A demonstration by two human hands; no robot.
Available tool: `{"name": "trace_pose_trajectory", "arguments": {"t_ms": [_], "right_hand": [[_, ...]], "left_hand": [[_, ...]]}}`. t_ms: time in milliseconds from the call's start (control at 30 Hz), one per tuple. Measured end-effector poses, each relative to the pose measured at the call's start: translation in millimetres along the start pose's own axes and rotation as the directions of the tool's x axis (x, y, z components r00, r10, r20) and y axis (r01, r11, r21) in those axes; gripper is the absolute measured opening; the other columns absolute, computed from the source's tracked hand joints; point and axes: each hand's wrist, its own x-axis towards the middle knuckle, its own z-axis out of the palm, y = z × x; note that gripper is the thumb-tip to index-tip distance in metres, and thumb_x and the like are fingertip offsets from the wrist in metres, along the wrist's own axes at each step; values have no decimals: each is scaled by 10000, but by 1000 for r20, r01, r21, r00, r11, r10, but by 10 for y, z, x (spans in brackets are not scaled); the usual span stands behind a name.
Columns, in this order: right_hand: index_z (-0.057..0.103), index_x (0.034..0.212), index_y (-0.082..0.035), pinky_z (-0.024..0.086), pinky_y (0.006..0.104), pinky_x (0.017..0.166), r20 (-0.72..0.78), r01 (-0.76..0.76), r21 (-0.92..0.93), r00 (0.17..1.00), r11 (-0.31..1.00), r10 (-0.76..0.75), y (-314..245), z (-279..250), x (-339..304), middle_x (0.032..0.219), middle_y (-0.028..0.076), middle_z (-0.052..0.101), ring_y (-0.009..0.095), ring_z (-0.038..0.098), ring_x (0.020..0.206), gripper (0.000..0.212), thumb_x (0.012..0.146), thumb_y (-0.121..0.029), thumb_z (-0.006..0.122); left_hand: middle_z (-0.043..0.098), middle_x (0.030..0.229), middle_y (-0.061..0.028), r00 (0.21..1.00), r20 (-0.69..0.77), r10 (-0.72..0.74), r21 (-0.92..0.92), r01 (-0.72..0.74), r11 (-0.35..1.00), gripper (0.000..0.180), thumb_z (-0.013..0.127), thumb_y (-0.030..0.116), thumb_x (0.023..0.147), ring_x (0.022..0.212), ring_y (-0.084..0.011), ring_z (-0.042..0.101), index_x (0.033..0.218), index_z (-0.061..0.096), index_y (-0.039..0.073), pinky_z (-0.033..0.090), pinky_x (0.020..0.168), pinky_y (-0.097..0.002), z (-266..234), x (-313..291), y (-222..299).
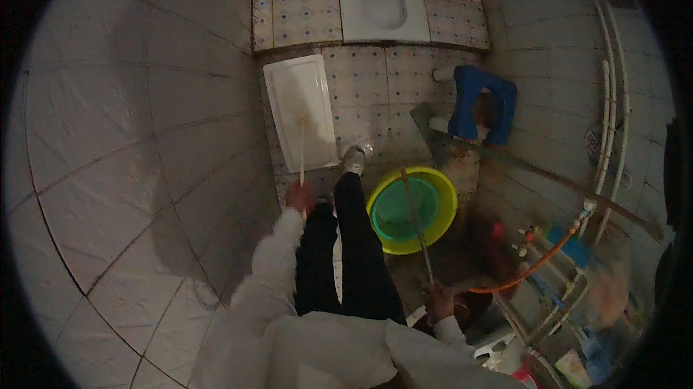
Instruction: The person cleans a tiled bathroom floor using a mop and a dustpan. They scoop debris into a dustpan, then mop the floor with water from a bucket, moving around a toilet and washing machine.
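My left hand is closed around a thin pale stick. The stick's far end reaches over a white rectangular tray-like panel with a raised rim, beside the left wall. Lower right, my right hand is closed on a thin rod, dim in this light. That rod slants across a yellow basin, which has a green basin inside it. An orange hose runs from the wall pipes to beside my right hand; whether it joins the rod is unclear.
A white squat toilet is set in the raised tiled step ahead. To the right stand a blue stool and a long bar along the wall. White pipes run up the right wall. A blurred skin-coloured shape shows lower right.
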Motion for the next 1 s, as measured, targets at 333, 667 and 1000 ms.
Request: {"name": "trace_pose_trajectory", "arguments": {"t_ms": [333, 667, 1000], "right_hand": [[581, 1031, -25, 462, 305, 679, 77, -292, 316, 956, 903, 283, -973, -436, 578, 824, 35, 610, 148, 557, 734, 262, 819, -177, 564], [579, 1095, -63, 434, 249, 567, 60, -290, 683, 937, 670, 344, -664, -284, 838, 836, 7, 611, 75, 525, 660, 309, 815, -194, 578], [543, 1131, -64, 347, 259, 410, 96, -259, 723, 956, 641, 278, -822, -444, 1027, 639, 15, 527, 87, 446, 475, 315, 842, -188, 526]], "left_hand": [[414, 538, 1, 980, -152, 129, -305, -171, 937, 151, 495, 233, 888, 467, -99, 407, 841, 477, 90, 325, 426, -262, 192, -923, 98], [367, 556, -31, 951, -134, 279, -229, -304, 925, 283, 445, 272, 901, 496, -124, 371, 726, 433, 50, 297, 473, -318, 698, -1025, 360], [302, 520, 45, 925, -137, 354, -120, -370, 921, 184, 451, 225, 915, 423, -46, 284, 780, 425, 102, 258, 392, -246, 1247, -969, 670]]}}
